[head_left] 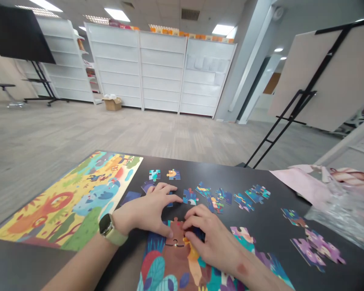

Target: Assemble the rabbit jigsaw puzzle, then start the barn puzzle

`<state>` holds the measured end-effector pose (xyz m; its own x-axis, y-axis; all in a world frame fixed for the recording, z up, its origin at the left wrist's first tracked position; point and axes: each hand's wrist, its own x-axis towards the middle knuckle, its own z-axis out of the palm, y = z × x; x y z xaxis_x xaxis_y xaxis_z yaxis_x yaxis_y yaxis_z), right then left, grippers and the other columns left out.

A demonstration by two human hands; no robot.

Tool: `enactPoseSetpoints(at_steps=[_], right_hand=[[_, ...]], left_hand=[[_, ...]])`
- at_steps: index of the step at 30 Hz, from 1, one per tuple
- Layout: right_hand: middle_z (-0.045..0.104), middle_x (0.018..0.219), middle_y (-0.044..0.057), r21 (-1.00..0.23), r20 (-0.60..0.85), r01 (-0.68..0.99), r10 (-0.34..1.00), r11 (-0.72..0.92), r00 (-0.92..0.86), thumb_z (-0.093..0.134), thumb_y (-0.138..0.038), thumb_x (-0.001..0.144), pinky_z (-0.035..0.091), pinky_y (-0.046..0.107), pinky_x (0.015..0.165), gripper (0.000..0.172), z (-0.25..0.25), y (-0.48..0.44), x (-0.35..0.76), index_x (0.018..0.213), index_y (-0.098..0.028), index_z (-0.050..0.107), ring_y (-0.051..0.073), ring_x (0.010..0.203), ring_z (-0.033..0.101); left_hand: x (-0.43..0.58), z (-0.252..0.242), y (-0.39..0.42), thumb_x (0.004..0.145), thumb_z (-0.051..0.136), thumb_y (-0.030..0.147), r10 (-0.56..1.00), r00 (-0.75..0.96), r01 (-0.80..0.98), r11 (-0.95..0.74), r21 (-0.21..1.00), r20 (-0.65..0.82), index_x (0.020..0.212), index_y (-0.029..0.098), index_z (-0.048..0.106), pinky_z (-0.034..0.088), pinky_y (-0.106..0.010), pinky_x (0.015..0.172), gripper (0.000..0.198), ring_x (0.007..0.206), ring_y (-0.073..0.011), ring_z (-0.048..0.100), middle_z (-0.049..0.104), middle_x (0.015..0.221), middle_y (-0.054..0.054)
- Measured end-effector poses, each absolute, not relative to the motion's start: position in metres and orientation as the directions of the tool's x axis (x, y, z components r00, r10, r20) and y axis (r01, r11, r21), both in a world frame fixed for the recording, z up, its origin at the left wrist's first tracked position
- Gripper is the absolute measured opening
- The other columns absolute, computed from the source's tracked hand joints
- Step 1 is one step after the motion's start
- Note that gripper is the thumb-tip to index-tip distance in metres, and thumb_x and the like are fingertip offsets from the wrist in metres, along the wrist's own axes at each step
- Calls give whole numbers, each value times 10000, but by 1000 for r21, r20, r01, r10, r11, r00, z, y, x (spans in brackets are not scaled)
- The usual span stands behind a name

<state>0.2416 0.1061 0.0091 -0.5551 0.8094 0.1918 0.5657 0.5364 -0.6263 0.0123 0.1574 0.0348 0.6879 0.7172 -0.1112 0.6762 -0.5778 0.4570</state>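
A partly joined jigsaw puzzle (172, 266) lies at the near edge of the black table, showing a brown animal among blue and red leaves. At its top edge sits a brown puzzle piece (176, 230), with a narrow gap below it. My left hand (153, 206) has its fingers apart; the thumb rests on the brown piece's left side and the other fingers hover over the table. Curled at the right of that piece, my right hand (210, 236) has thumb and fingertips close together on a puzzle piece, mostly hidden by the fingers.
Several loose pieces (223, 196) lie beyond my hands, and purple pieces (318, 246) at the right. A yellow animal picture board (87, 194) lies on the left. Clear plastic wrapping (348, 214) is at the right edge. An easel (300, 97) stands behind.
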Motion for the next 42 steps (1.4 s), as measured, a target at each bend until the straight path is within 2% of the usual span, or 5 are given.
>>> enactPoseSetpoints(at_steps=[5,11,17,30,42], right_hand=[[658,1020,35,-611,206,560,796,559,-570,574,-55,854,508,328,849,228,7,107,242,907,-229,712,183,970,604],[658,1039,42,-645,172,544,795,537,-581,576,-66,859,512,334,875,237,14,103,242,968,-228,709,187,1002,609],[654,1104,46,-641,148,542,781,543,-607,652,-69,789,504,352,929,251,15,101,239,962,-233,729,206,1065,597],[645,1079,41,-613,123,567,775,550,-620,674,-65,777,498,347,911,219,19,100,238,909,-230,732,202,1032,596],[648,1050,18,-615,148,581,802,532,-578,671,-72,815,488,325,895,181,10,103,236,860,-237,729,185,1029,589]], left_hand=[[7,39,158,672,825,574,718,689,658,-565,498,-96,1389,294,565,309,-664,1121,812,1437,-424,317,415,1553,-150],[-6,49,161,955,562,427,791,612,672,-524,524,5,1383,312,553,251,-624,1175,443,1451,-353,323,418,1564,-80],[-2,43,162,878,650,396,800,599,725,-534,435,-16,1354,273,580,371,-635,1091,497,1403,-381,379,486,1487,-132],[5,35,159,646,844,460,731,679,676,-586,447,-71,1393,291,561,376,-648,1082,816,1410,-426,346,444,1517,-144],[8,27,156,573,866,597,700,701,675,-588,445,-137,1464,300,493,258,-702,1132,1010,1472,-467,222,323,1610,-165]])
